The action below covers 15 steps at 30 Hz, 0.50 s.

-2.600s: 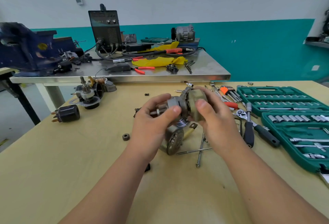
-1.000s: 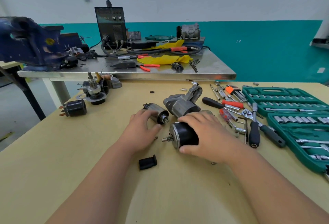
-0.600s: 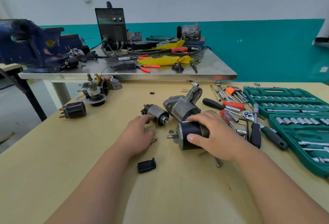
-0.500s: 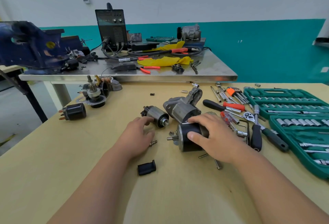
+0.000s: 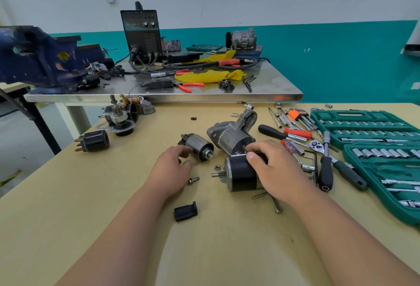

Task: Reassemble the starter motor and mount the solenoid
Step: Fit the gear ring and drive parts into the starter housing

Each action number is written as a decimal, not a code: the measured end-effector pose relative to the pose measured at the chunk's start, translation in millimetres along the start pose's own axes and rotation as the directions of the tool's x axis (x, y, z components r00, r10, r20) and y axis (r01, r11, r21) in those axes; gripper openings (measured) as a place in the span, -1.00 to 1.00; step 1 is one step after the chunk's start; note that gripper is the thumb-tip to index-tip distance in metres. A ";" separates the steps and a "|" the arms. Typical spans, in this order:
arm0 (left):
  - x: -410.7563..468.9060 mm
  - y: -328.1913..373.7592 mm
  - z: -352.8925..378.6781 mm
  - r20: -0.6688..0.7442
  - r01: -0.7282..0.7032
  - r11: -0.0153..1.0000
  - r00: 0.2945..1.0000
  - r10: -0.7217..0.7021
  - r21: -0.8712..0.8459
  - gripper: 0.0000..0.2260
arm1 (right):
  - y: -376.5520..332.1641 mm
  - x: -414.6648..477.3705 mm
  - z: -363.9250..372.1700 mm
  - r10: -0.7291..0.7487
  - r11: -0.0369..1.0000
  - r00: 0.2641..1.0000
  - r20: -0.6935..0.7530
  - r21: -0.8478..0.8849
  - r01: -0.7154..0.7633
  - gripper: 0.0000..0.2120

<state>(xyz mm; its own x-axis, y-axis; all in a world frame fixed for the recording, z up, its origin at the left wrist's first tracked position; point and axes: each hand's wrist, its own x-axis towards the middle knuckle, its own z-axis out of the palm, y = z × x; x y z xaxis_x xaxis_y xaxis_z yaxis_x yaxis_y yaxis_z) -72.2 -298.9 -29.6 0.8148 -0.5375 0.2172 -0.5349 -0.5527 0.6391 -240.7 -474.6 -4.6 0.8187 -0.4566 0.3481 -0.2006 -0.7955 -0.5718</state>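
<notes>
Left of centre, the left hand (image 5: 171, 168) has its fingers (image 5: 180, 150) loosely spread beside the solenoid (image 5: 197, 147), which lies on its side on the surface (image 5: 68, 206). I cannot tell whether they touch it. My first worry is that a nudge rolls that round part into the loose bolt (image 5: 193, 180) and nut (image 5: 217, 167) just right of the hand and scatters them. At centre the black motor body (image 5: 241, 174) lies with its shaft pointing left, just below the grey nose housing (image 5: 230, 134). The right hand (image 5: 276, 169) is curled over it, thumb pressing. If I lift carelessly, the shaft may knock the nut, or the wrist may sweep away the through-bolts (image 5: 269, 199) beneath it.
</notes>
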 end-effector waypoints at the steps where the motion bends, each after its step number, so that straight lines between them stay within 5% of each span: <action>1: -0.3 -0.3 -0.1 -0.004 -0.002 1.000 1.000 0.002 -0.003 -0.72 | 0.1 -0.1 0.0 -0.003 1.000 1.000 -0.001 0.001 0.003 -0.76; 15: -3.9 4.5 -0.7 -0.078 -0.060 0.998 0.995 0.057 -0.034 -0.71 | 8.1 3.4 -3.4 0.118 0.983 0.985 -0.124 0.158 -0.098 -0.73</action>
<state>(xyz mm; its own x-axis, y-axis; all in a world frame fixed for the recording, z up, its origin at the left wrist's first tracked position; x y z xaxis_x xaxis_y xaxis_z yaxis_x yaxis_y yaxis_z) -77.7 -298.8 -27.0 0.7976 -0.5173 0.3101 -0.5750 -0.4971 0.6498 -241.4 -483.9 -5.5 0.7161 -0.5932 0.3678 -0.1924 -0.6744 -0.7129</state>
